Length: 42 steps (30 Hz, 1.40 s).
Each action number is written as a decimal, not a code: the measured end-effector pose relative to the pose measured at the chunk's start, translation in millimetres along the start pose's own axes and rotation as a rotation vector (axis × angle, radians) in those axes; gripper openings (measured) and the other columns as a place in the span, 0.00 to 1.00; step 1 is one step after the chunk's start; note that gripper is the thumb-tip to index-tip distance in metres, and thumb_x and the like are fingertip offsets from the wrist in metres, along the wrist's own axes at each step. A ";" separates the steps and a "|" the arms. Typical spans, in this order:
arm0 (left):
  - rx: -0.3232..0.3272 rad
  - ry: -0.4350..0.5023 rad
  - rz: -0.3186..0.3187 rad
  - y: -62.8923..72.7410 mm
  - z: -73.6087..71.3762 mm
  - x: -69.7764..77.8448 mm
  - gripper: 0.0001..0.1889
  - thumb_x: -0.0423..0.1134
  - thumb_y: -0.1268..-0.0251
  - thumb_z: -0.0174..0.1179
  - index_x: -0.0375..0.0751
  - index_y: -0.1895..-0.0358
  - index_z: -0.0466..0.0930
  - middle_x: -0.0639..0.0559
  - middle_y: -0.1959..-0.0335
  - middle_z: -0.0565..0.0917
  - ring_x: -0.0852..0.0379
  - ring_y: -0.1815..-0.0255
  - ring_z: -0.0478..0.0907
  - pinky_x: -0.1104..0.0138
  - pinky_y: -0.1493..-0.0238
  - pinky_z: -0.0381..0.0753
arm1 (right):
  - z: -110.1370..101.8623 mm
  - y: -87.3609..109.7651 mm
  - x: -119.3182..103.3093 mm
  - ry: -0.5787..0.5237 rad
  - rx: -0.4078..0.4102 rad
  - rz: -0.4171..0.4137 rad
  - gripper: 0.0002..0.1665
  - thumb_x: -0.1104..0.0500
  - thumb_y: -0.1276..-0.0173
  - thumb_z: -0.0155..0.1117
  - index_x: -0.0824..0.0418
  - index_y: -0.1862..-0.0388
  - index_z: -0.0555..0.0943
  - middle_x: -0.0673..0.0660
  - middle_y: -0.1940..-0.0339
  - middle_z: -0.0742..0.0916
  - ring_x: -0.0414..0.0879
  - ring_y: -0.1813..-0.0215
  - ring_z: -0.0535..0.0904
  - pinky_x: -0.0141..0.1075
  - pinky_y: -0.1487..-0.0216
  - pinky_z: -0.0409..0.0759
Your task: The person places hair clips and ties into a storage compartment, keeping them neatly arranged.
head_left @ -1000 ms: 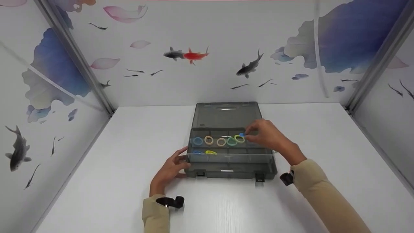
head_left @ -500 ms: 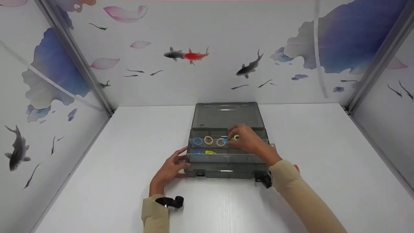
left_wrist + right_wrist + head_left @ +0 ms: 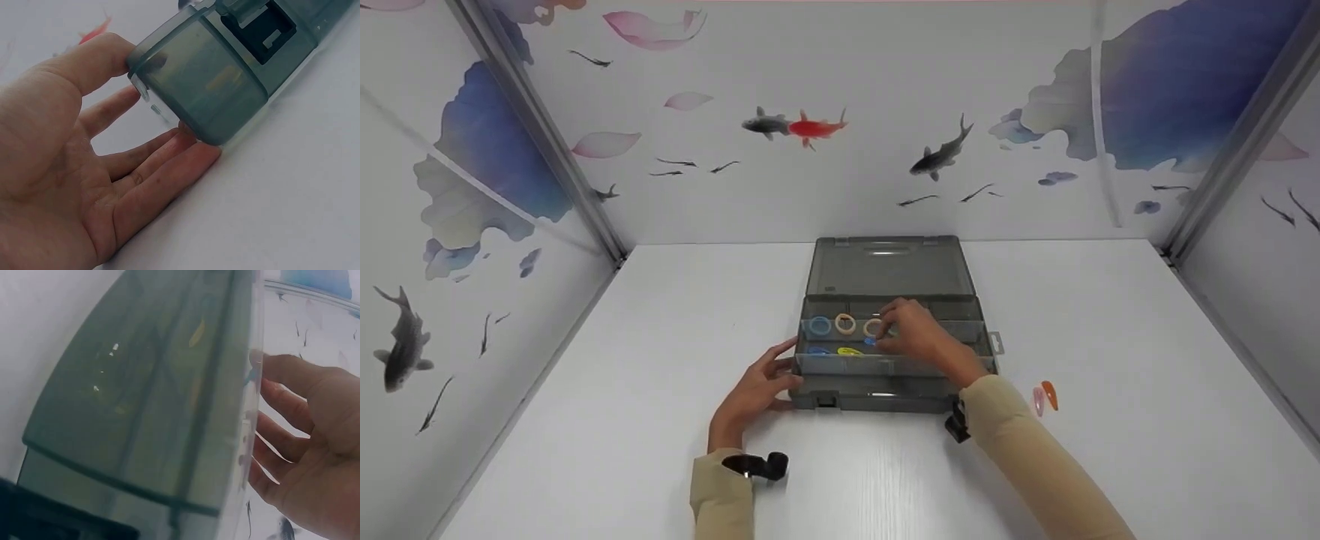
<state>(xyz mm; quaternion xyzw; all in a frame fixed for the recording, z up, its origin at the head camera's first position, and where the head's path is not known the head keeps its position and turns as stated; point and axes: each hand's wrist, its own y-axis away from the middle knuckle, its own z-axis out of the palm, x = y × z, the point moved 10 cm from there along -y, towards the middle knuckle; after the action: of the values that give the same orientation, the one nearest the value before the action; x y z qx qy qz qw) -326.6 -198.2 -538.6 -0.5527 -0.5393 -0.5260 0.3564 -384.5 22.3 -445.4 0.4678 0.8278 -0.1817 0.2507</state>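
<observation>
A grey see-through compartment box lies with its lid laid back behind it. My left hand holds the box by its left end, the thumb at the upper edge and fingers against the lower side in the left wrist view. Over the middle row, my right hand pinches a small blue hair clip between thumb and fingertips. Just left of it in that row lie a yellow hair clip and another blue hair clip. My right hand hides the row's right part.
In the back row are a blue ring-shaped band and two beige ones, the left beige band fully visible. A pink clip and an orange clip lie on the white table, right of the box. Printed walls surround the table.
My right hand has moved left and toward me with the blue clip, from the back row to the middle row. The pink and orange clips have come into sight. My left hand stays put.
</observation>
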 end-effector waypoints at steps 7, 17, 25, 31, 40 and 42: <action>-0.007 0.007 0.006 0.2 0.5 1.4 0.38 0.37 0.36 0.61 0.57 0.22 0.60 0.36 0.26 0.68 0.43 0.37 0.76 0.50 0.49 0.85 | -0.1 -0.9 6.8 0.046 0.039 0.030 0.05 0.60 0.38 0.72 0.61 0.67 0.90 0.62 0.40 0.83 0.63 0.33 0.73 0.71 0.28 0.55; -0.003 -0.014 -0.014 -0.4 0.3 -4.1 0.39 0.39 0.37 0.61 0.59 0.22 0.60 0.37 0.26 0.67 0.39 0.33 0.73 0.49 0.47 0.85 | 11.4 -1.2 18.9 0.030 -0.007 0.074 0.02 0.60 0.38 0.74 0.58 0.69 0.89 0.56 0.50 0.89 0.58 0.40 0.79 0.74 0.27 0.49; 0.007 -0.009 -0.008 1.1 -0.5 -1.7 0.38 0.38 0.37 0.60 0.60 0.23 0.60 0.37 0.26 0.67 0.40 0.34 0.74 0.50 0.48 0.85 | 15.0 -4.1 20.6 0.086 -0.038 0.102 0.03 0.60 0.36 0.71 0.55 0.68 0.90 0.51 0.63 0.91 0.51 0.52 0.84 0.65 0.27 0.58; -0.004 -0.022 -0.005 1.4 0.4 0.3 0.38 0.39 0.37 0.61 0.60 0.23 0.60 0.37 0.26 0.67 0.41 0.35 0.75 0.51 0.48 0.85 | 14.7 -3.8 21.8 0.076 -0.068 0.124 0.06 0.58 0.36 0.72 0.56 0.61 0.91 0.53 0.57 0.91 0.54 0.46 0.83 0.69 0.25 0.53; -0.003 -0.017 -0.011 0.7 -0.8 -0.8 0.38 0.39 0.37 0.61 0.59 0.22 0.60 0.37 0.26 0.67 0.41 0.35 0.75 0.49 0.47 0.85 | -10.9 8.8 1.4 -0.022 -0.019 0.020 0.15 0.54 0.34 0.70 0.56 0.50 0.88 0.62 0.34 0.82 0.65 0.27 0.69 0.75 0.28 0.48; -0.003 -0.010 -0.013 1.1 -1.1 -1.2 0.38 0.39 0.37 0.61 0.60 0.23 0.60 0.37 0.25 0.67 0.41 0.35 0.74 0.49 0.47 0.84 | -18.6 16.2 -5.1 -0.027 -0.001 -0.013 0.16 0.54 0.34 0.69 0.57 0.49 0.88 0.63 0.33 0.81 0.66 0.27 0.68 0.74 0.29 0.51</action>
<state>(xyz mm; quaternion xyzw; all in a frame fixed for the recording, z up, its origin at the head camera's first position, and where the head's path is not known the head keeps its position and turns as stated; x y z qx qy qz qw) -325.6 -199.7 -539.4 -0.5524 -0.5439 -0.5262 0.3496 -372.8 36.8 -428.4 0.4600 0.8274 -0.1891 0.2608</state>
